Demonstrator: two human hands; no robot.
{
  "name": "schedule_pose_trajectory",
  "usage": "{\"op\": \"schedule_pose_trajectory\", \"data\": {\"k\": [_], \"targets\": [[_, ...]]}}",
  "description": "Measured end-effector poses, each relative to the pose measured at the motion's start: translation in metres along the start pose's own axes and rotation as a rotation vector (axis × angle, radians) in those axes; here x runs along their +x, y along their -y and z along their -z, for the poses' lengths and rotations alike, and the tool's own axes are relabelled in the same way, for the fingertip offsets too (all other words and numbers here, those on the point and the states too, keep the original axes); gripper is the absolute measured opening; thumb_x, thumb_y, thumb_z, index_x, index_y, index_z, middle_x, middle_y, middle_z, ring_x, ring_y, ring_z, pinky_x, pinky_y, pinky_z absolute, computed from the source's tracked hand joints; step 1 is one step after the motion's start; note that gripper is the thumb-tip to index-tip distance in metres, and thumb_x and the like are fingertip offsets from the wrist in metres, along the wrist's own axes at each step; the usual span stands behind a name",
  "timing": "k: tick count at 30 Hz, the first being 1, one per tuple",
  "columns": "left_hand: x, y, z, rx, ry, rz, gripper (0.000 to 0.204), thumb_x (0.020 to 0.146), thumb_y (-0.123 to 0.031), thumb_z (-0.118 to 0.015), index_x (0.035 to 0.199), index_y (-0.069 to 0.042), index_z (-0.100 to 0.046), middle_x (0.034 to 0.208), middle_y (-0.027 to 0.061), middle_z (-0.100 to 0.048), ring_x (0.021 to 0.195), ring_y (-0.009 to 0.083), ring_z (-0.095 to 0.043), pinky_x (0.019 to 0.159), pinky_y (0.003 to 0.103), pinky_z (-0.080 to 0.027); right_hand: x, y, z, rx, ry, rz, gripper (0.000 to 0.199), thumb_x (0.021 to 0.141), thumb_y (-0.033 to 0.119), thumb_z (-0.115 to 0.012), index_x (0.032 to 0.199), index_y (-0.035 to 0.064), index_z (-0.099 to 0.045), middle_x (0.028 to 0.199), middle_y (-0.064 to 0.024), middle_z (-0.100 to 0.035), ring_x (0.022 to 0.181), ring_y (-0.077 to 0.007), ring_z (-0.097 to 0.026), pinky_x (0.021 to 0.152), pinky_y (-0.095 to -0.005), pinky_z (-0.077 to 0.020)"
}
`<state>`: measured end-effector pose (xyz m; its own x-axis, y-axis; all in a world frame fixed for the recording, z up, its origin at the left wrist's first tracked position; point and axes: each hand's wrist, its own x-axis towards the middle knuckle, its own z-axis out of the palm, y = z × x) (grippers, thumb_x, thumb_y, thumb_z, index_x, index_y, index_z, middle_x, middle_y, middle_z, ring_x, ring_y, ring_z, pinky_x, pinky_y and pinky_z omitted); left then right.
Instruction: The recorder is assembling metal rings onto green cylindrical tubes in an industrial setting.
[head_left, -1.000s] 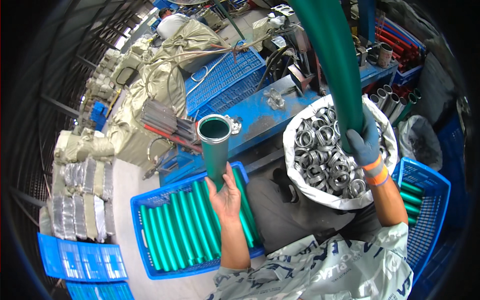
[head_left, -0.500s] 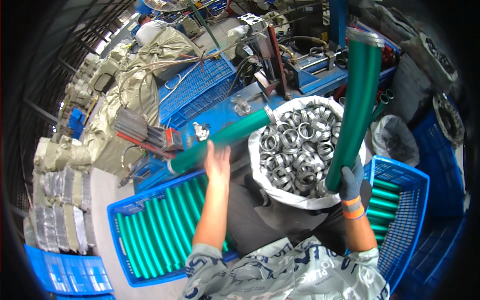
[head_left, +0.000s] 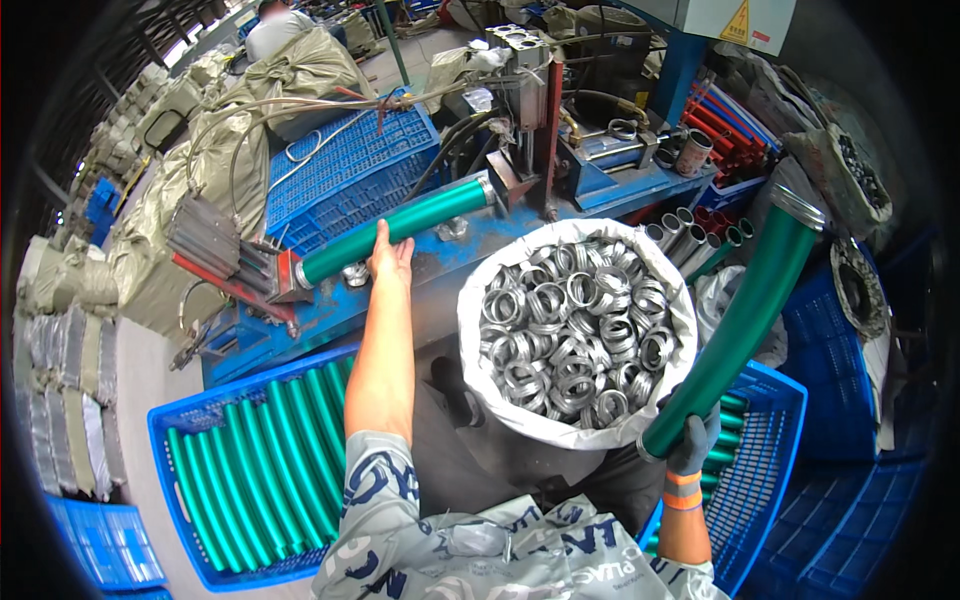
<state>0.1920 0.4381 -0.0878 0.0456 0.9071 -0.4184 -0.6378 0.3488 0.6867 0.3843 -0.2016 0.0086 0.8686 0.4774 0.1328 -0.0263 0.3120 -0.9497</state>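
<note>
My bare left hand [head_left: 390, 255] grips a green tube [head_left: 395, 232] that lies level across the blue machine bench [head_left: 470, 262], between a stop at its left end and the press head at its right. My gloved right hand [head_left: 693, 442] holds the lower end of a second green tube [head_left: 738, 330], which slants up to the right and carries a metal ring at its top. Between my arms stands a white sack [head_left: 470, 345] full of silver metal rings [head_left: 570, 335].
A blue crate of green tubes [head_left: 265, 465] sits at lower left. Another blue crate [head_left: 765, 470] with green tubes is at lower right. Grey sacks and a blue basket [head_left: 350, 165] lie behind the bench. Red and blue tubes are stacked at upper right.
My left hand swung its tube from upright down to level onto the machine. My right hand lowered its long tube out to the right, beside the sack.
</note>
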Motion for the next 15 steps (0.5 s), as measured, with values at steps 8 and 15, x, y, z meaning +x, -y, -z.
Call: {"op": "schedule_pose_trajectory", "data": {"k": [8, 15], "targets": [[0.016, -0.012, 0.010, 0.088, 0.067, 0.089, 0.083, 0.103, -0.055, -0.088, 0.156, 0.000, -0.057, 0.147, 0.0344, -0.066, 0.140, 0.0483, -0.069, 0.124, 0.056, -0.056, 0.010, -0.010, -0.028, 0.008, 0.110, -0.049, 0.078, 0.097, 0.041, -0.080, 0.156, -0.0052, -0.059, 0.129, -0.0126, -0.075, 0.107, -0.0211, -0.074, 0.093, -0.0346, -0.0617], [-0.001, -0.002, 0.020, 0.198, 0.099, 0.052, 0.092, 0.102, -0.059, -0.088, 0.165, -0.002, -0.050, 0.154, 0.0361, -0.064, 0.133, 0.0538, -0.073, 0.109, 0.065, -0.062, -0.031, -0.006, 0.034, -0.110, 0.043, -0.143, 0.077, 0.101, 0.029, -0.088, 0.165, 0.0021, -0.054, 0.133, -0.0136, -0.075, 0.105, -0.0243, -0.076, 0.091, -0.0408, -0.0656]]}}
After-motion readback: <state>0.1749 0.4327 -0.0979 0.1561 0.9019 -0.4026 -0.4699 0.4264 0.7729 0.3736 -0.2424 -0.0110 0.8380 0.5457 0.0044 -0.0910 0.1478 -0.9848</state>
